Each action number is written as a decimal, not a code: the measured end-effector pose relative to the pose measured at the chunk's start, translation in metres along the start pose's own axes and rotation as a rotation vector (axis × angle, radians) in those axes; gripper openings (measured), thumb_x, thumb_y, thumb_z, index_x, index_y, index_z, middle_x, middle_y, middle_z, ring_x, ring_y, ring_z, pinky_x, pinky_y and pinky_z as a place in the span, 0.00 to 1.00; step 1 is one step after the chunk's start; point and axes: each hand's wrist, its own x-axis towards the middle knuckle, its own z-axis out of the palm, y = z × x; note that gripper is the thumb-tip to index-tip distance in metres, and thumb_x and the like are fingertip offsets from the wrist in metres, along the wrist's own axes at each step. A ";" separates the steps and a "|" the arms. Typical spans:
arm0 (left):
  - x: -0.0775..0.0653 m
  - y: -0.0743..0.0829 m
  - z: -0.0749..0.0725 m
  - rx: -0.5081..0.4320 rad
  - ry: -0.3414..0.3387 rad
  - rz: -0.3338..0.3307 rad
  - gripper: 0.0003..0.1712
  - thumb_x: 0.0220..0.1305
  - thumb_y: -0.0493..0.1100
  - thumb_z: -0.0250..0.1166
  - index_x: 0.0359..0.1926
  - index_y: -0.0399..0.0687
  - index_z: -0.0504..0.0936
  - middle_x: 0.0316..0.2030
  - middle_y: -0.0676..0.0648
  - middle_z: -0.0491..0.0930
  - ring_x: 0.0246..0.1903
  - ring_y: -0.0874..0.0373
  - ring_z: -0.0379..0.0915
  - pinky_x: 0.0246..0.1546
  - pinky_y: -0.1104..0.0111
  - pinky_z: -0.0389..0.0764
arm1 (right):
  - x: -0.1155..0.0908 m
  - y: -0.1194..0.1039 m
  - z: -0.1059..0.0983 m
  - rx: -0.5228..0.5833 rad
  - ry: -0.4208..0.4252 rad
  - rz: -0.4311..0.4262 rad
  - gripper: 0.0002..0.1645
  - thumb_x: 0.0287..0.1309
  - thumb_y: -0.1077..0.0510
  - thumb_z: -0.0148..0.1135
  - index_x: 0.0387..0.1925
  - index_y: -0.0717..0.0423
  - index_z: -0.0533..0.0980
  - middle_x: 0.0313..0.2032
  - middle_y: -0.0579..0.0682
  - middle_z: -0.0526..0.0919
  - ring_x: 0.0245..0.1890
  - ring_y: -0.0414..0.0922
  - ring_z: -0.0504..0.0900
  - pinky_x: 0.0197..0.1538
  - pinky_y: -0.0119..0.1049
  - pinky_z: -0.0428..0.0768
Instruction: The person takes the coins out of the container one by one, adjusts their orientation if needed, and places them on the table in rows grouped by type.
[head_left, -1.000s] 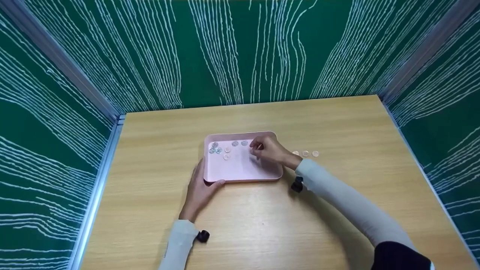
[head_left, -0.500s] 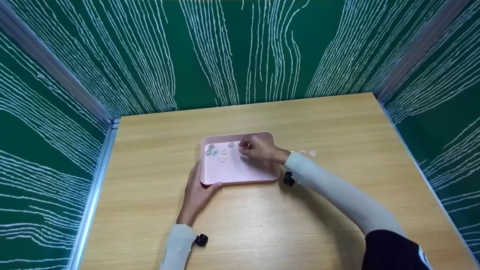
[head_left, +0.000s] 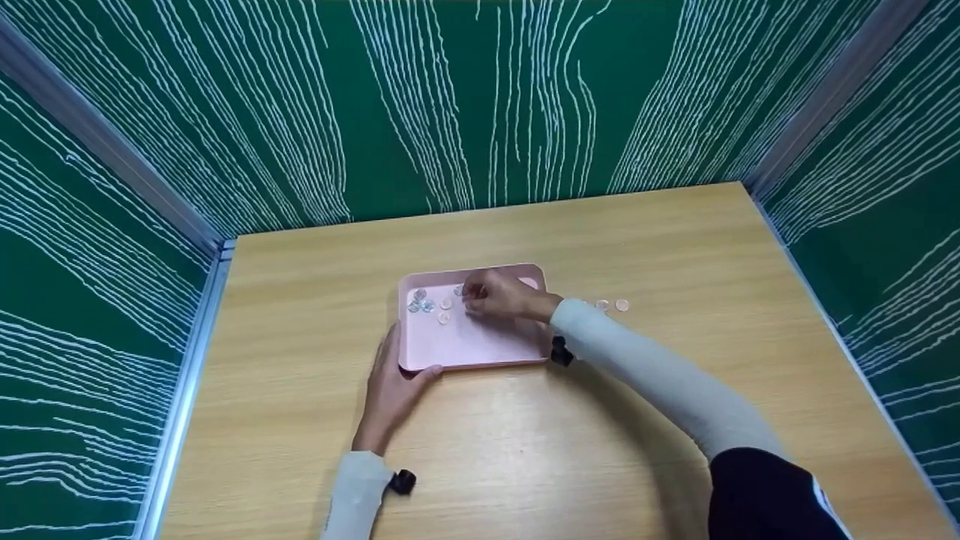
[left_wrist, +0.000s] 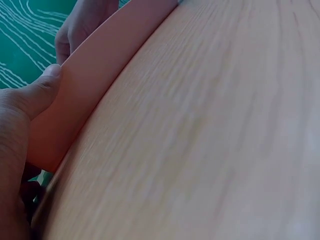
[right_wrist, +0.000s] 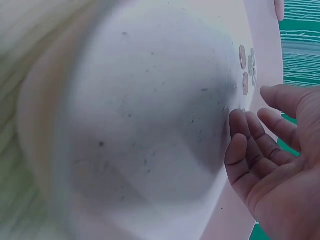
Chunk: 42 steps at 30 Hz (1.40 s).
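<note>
The pink rectangular tray (head_left: 487,346) lies long axis left-to-right; the left hand (head_left: 391,390) grips its near-left corner. The right hand (head_left: 496,294) is apart, over the interior, fingers curled — whether they pinch anything cannot be told. One coin-like disc (head_left: 459,290) lies just left of its fingertips, by the far wall; open room extends nearward.

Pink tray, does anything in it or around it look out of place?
Yes, mildly: two small discs lie on the table, outside the pink tray to its right, though other discs lie inside. Dark specks also dot the tray's floor.
</note>
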 end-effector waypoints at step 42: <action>0.003 -0.001 0.000 -0.013 0.024 0.026 0.67 0.61 0.62 0.83 0.89 0.51 0.55 0.84 0.38 0.62 0.81 0.38 0.60 0.81 0.43 0.62 | 0.042 -0.003 0.020 -0.067 -0.067 -0.018 0.18 0.71 0.61 0.75 0.59 0.60 0.87 0.40 0.51 0.87 0.35 0.42 0.81 0.36 0.32 0.77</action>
